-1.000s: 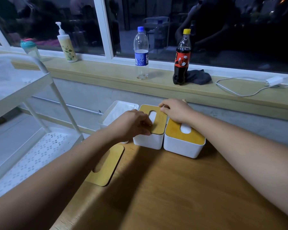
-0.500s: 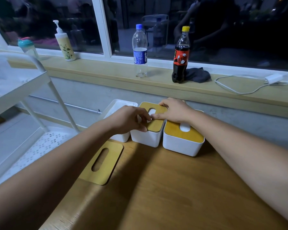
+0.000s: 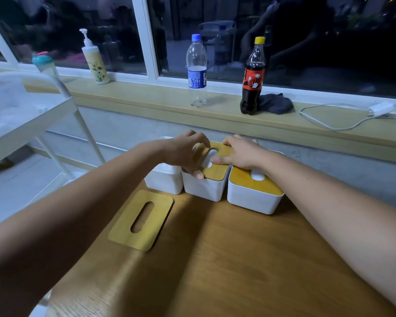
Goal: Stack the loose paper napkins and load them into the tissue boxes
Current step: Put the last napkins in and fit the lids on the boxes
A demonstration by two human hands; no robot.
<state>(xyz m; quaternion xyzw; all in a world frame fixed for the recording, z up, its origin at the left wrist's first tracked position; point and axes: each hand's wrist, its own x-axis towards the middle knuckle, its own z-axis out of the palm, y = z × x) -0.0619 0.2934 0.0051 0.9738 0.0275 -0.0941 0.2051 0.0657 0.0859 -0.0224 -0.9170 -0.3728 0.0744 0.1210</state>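
Gripping the lid (image 3: 216,171) of the middle box (image 3: 204,191), the left hand (image 3: 183,154) and right hand (image 3: 240,154) curled round its edges; that box stood between two others on the surface (image 3: 238,259), a loose lid (image 3: 121,234) nearby.

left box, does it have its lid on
No, the left box is open on top, and a loose lid lies flat on the table in front of it.
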